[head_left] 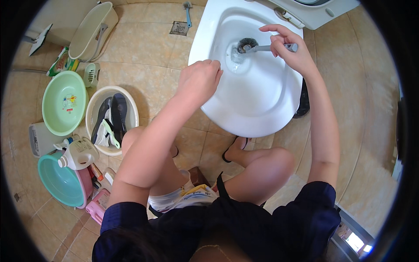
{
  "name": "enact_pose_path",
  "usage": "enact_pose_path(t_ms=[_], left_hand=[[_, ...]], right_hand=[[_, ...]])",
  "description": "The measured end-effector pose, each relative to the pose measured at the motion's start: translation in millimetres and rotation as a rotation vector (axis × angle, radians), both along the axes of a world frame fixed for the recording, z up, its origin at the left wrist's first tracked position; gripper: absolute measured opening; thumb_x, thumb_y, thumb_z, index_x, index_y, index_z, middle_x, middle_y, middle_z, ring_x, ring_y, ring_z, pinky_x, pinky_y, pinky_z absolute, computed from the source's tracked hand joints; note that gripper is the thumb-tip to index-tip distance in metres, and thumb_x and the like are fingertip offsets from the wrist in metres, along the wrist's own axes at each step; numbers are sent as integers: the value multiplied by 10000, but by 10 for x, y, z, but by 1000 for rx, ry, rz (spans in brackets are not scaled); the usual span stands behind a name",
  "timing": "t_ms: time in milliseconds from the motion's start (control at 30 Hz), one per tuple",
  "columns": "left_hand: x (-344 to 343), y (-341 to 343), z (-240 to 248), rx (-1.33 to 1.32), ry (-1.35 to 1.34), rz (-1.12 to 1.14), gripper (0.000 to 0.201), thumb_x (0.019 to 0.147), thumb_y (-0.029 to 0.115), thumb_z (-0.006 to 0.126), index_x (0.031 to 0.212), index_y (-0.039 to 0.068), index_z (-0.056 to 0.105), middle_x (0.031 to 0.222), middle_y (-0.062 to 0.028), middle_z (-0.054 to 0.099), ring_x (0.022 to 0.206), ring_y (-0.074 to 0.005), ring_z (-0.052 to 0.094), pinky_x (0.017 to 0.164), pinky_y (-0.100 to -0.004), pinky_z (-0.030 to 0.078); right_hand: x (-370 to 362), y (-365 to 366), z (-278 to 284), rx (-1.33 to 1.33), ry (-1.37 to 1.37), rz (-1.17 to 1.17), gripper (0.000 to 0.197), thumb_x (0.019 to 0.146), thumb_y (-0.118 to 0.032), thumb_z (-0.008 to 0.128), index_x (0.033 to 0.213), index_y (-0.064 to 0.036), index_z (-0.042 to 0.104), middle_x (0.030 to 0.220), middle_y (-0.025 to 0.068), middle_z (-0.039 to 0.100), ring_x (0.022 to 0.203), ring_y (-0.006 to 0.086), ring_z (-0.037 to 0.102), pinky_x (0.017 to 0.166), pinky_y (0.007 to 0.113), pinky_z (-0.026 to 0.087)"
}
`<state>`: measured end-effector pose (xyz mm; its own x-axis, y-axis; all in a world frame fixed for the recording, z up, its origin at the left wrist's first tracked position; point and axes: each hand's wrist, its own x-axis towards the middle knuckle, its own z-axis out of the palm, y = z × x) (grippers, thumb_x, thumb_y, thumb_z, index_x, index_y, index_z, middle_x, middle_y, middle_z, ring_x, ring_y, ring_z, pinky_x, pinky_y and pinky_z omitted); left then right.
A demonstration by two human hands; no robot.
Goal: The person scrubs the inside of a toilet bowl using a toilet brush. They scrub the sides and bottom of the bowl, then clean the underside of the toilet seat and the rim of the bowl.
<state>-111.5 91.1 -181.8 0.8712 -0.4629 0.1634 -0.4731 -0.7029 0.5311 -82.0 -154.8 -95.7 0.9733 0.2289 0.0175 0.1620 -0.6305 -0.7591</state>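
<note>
In front of me stands a white toilet (255, 124) with its lid raised. My right hand (293, 53) reaches over the bowl's right side and is closed round the grey handle of a toilet brush (262, 48), its index finger lifted away. The brush's dark round bristles rest near the drain, where a little water shows. My left hand (198, 79) is curled into a fist above the bowl's left rim. Its fingertips are turned under, so I cannot see whether anything is inside.
On the tiled floor at left are a green basin (65, 111), a cream basin (134, 102) with shoes and a scrub brush, a teal basin (59, 185), a white jug (83, 153) and a beige tub (98, 26). A small blue-handled brush (188, 17) lies near the floor drain (179, 28).
</note>
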Motion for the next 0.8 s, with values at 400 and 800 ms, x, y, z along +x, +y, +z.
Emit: enact_pose_path(t_ms=[400, 800], left_hand=[[83, 50, 82, 44, 93, -26, 158, 873, 209, 554, 821, 68, 604, 751, -102, 642, 721, -304, 619, 626, -409, 482], [73, 71, 83, 47, 154, -24, 152, 882, 198, 537, 853, 67, 608, 811, -90, 646, 792, -290, 612, 694, -404, 477]], right_hand=[[390, 148, -527, -98, 207, 213, 322, 842, -88, 439, 1085, -100, 651, 528, -35, 412, 526, 66, 411, 617, 233, 394], [376, 149, -283, -83, 269, 114, 307, 817, -94, 428, 958, -83, 700, 565, -22, 434, 573, 82, 425, 611, 233, 408]])
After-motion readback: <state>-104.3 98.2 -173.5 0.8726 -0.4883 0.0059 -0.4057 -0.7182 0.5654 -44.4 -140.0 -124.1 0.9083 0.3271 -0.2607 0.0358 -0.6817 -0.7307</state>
